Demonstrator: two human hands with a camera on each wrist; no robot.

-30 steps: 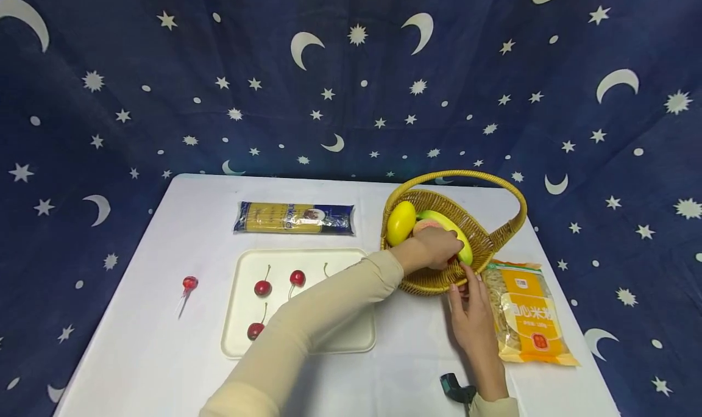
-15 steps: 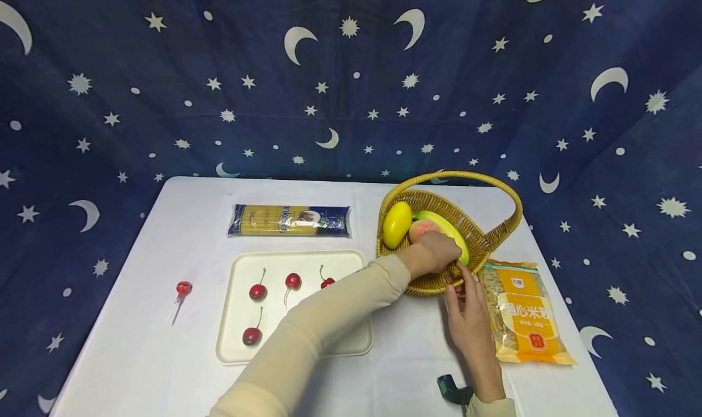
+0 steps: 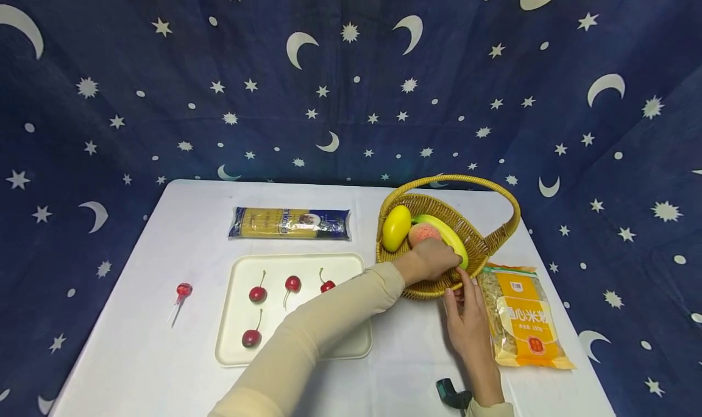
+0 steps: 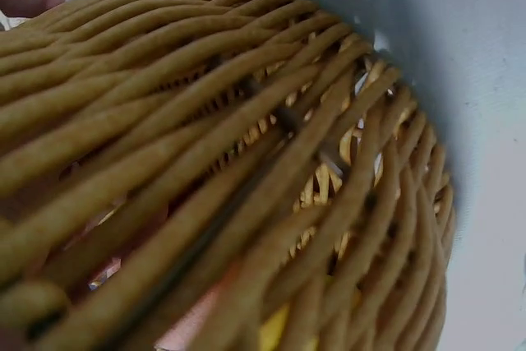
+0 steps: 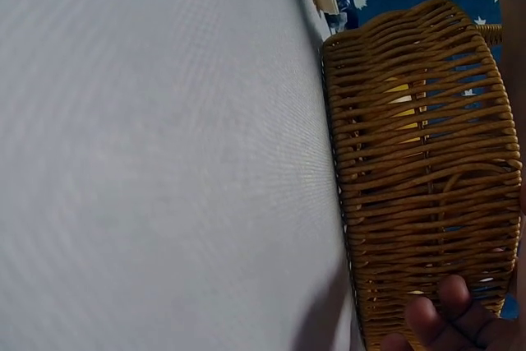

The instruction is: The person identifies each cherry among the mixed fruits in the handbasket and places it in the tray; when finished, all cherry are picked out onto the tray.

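A wicker basket (image 3: 475, 231) with an arched handle stands at the table's right side. Inside lie a yellow oval fruit (image 3: 397, 228), a pink peach (image 3: 425, 232) and a banana (image 3: 451, 238). My left hand (image 3: 434, 260) reaches across into the basket's near part, fingers bent down beside the banana; anything under them is hidden. In the left wrist view, woven strands (image 4: 246, 121) fill most of the picture. My right hand (image 3: 468, 319) holds the basket's near rim, its index finger at the top edge. Fingertips (image 5: 454, 292) touch the outer wall in the right wrist view.
Left of the basket, a cream tray (image 3: 236, 283) carries several cherries (image 3: 258, 294), partly covered by the left sleeve (image 3: 323, 319). A spaghetti packet (image 3: 289, 224) lies behind it, a red lollipop (image 3: 183, 291) farther left. A rice noodle bag (image 3: 523, 319) lies right of my right hand.
My left hand has shifted slightly within the basket, so more of the peach shows. A bit of red seen under that hand earlier is out of sight. The right hand stays at the rim.
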